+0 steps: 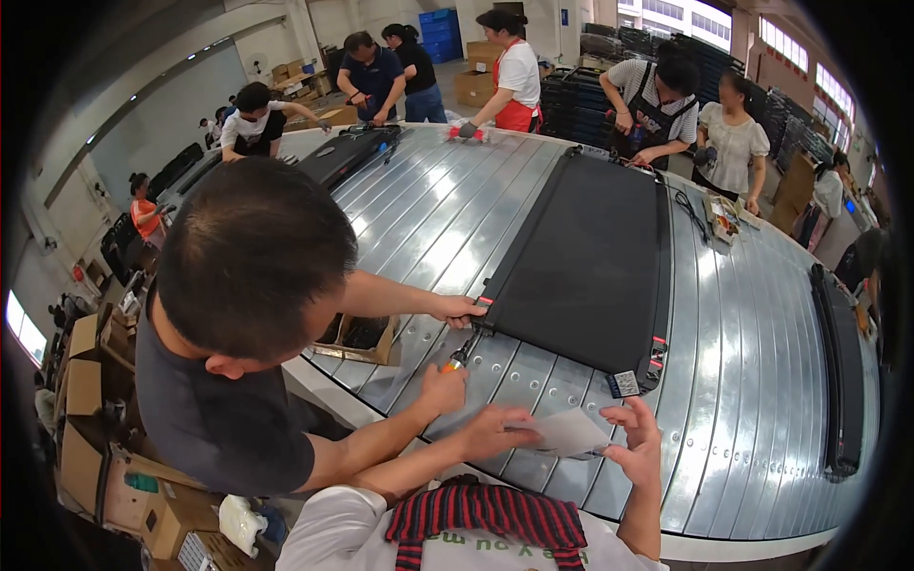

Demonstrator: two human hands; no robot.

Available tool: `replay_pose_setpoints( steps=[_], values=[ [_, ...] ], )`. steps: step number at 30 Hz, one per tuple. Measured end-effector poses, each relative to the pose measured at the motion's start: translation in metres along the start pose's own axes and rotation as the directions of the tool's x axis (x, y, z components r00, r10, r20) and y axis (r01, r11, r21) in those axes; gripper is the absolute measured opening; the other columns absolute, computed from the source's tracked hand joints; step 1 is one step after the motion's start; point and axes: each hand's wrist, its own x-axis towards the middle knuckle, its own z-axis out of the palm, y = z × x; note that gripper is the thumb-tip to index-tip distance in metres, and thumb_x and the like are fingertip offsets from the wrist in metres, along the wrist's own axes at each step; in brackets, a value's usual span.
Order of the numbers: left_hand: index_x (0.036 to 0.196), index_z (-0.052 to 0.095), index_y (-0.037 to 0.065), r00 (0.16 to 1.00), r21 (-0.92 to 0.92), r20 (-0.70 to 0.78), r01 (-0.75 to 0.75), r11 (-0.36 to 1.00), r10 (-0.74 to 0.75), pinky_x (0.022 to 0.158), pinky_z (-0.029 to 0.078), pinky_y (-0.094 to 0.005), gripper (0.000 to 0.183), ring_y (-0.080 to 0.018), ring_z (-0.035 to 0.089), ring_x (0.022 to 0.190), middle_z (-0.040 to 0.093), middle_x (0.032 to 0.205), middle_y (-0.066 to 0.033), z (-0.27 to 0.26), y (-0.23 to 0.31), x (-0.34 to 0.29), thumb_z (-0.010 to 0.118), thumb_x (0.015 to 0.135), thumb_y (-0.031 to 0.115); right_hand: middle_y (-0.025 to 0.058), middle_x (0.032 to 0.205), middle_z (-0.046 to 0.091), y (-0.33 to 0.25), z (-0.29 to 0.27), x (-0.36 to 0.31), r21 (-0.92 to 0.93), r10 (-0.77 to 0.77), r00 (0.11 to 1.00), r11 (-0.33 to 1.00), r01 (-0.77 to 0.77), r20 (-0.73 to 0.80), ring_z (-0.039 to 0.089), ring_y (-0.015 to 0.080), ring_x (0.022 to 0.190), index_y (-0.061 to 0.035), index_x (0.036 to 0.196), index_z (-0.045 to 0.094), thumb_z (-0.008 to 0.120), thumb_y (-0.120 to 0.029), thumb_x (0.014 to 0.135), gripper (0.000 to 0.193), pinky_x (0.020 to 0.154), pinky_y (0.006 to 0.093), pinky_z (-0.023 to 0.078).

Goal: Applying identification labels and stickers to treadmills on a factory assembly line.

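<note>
Over the near edge of the slatted metal table, my left hand point(497, 431) pinches a white paper sheet point(569, 433). My right hand point(638, 445) is raised at the sheet's right end, thumb and fingers spread apart in a curve. Just above its fingertips shows a small label with a square black-and-white code point(624, 383), at the near right corner of a black roller-shade-like panel point(581, 257). Whether that label touches my fingers or only the panel I cannot tell. A co-worker's hand point(443, 388) at my left holds an orange-handled screwdriver point(459, 357) against the panel's near left corner.
That co-worker leans in close, an arm crossing near mine. A cardboard tray of dark parts point(367, 338) sits at the table's left edge. Another black panel point(843, 371) lies far right, and a small parts box point(724, 219) stands beyond. Several people work around the far side.
</note>
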Motion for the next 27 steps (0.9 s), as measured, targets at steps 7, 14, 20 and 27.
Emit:
replay_pose_setpoints(
  steps=[7,14,20,27],
  values=[
    [0.089,0.060,0.004,0.962,0.029,-0.086,0.262,0.965,-0.258,0.060,0.043,-0.0261,0.025,-0.0116,0.054,0.066,0.060,0.073,-0.0083,0.012,0.005,-0.058,0.060,0.079,0.026,0.0079,0.094,0.062,-0.017,0.018,-0.006,-0.252,0.053,0.934,0.967,0.041,0.354,0.057,0.0200,0.093,-0.0103,0.123,0.037,0.077,-0.010,0.057,0.077,0.082,0.0313,0.041],
    [0.089,0.061,0.004,0.991,0.099,-0.078,0.117,0.988,-0.109,0.066,0.045,-0.0256,0.018,-0.0143,0.059,0.071,0.062,0.077,-0.0069,0.014,0.009,-0.109,0.059,0.080,0.019,0.0075,0.089,0.063,-0.027,0.068,-0.032,-0.415,0.254,0.829,0.909,-0.029,0.498,0.061,0.0236,0.082,-0.0129,0.121,0.042,0.064,0.003,0.065,0.062,0.063,0.0301,0.051],
    [0.091,0.060,0.006,0.986,0.005,-0.162,0.050,0.999,-0.049,0.063,0.044,-0.0284,0.020,-0.0168,0.058,0.066,0.061,0.075,-0.0090,0.019,-0.005,-0.163,0.058,0.080,0.023,0.0108,0.086,0.064,-0.027,0.108,-0.057,-0.428,0.267,0.821,0.903,-0.031,0.505,0.062,0.0213,0.084,-0.0104,0.116,0.047,0.060,0.009,0.062,0.059,0.067,0.0287,0.049],
    [0.093,0.060,0.006,0.961,-0.075,-0.269,0.053,0.996,-0.071,0.061,0.044,-0.0283,0.025,-0.0179,0.057,0.061,0.061,0.072,-0.0099,0.015,-0.019,-0.229,0.057,0.080,0.027,0.0103,0.083,0.064,-0.050,0.165,-0.080,-0.498,0.363,0.733,0.866,-0.039,0.575,0.062,0.0200,0.078,-0.0099,0.117,0.047,0.062,0.002,0.064,0.056,0.067,0.0279,0.049]
  ],
)
